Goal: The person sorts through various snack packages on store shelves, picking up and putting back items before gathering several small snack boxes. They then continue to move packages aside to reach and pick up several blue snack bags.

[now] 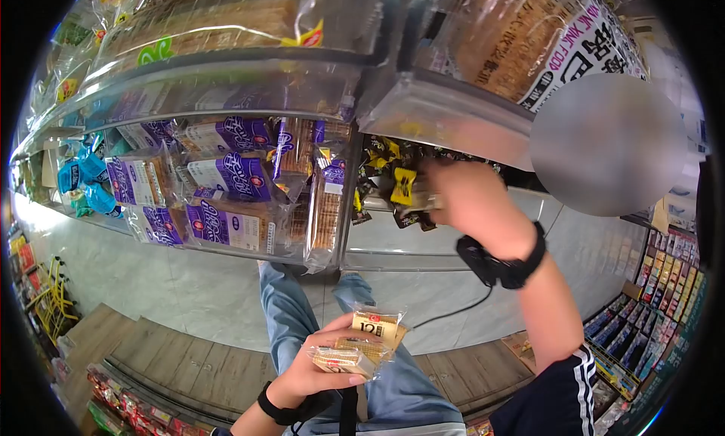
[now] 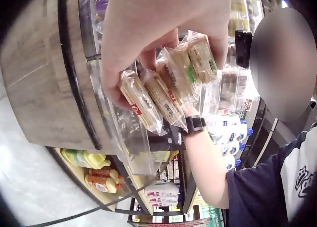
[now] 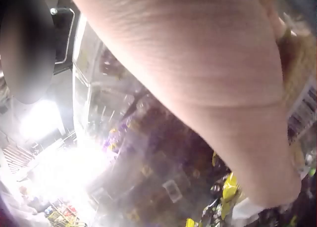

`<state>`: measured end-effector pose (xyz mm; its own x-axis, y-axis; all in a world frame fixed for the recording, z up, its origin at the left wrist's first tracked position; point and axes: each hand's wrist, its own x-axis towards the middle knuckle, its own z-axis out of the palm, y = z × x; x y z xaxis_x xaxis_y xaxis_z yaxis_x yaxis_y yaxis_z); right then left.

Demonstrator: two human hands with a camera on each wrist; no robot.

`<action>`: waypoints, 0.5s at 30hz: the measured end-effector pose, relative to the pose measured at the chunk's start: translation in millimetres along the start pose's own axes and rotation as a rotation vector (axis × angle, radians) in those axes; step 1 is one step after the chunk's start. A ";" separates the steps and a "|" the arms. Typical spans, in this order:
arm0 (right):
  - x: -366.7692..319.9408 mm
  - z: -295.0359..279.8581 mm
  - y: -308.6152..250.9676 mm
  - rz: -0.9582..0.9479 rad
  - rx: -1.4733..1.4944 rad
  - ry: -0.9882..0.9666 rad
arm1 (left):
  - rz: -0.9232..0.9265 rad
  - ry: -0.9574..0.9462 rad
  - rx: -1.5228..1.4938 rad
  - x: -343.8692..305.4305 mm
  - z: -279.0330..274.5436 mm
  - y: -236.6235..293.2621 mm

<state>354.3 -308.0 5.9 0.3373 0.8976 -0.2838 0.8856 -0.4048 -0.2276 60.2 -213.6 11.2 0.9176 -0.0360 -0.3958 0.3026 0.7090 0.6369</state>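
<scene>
Several clear-wrapped biscuit packets (image 1: pixel 375 326) are gripped in my left hand (image 1: pixel 321 357), low in front of the legs. The left wrist view shows these packets (image 2: pixel 171 83) fanned side by side between thumb and fingers. My right hand (image 1: pixel 472 198), blurred, reaches into a clear bin of small black-and-yellow wrapped snacks (image 1: pixel 404 187). In the right wrist view, a tan biscuit packet (image 3: pixel 298 64) with a barcode is held between its thumb and fingers. The thumb tip comes down right by a yellow wrapper (image 3: pixel 230 187); the fingertips are mostly hidden.
Left of that bin, another holds purple-labelled biscuit packs (image 1: pixel 234 175) and blue-wrapped sweets (image 1: pixel 91 175). Larger bagged goods (image 1: pixel 521 39) fill the upper bins, whose clear front wall (image 1: pixel 445 103) hangs over the right hand. A black cable (image 1: pixel 457 311) runs from the right wristband.
</scene>
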 end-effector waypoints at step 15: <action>-169.2 -43.5 -23.1 0.947 1.494 0.242 | 0.075 -0.002 -0.100 -44.2 59.0 65.7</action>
<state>290.7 -443.0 99.7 0.6661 0.2350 -0.7079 -0.5859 -0.4225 -0.6916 54.7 -207.0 109.6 0.9373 0.0189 -0.3481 0.2056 0.7764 0.5958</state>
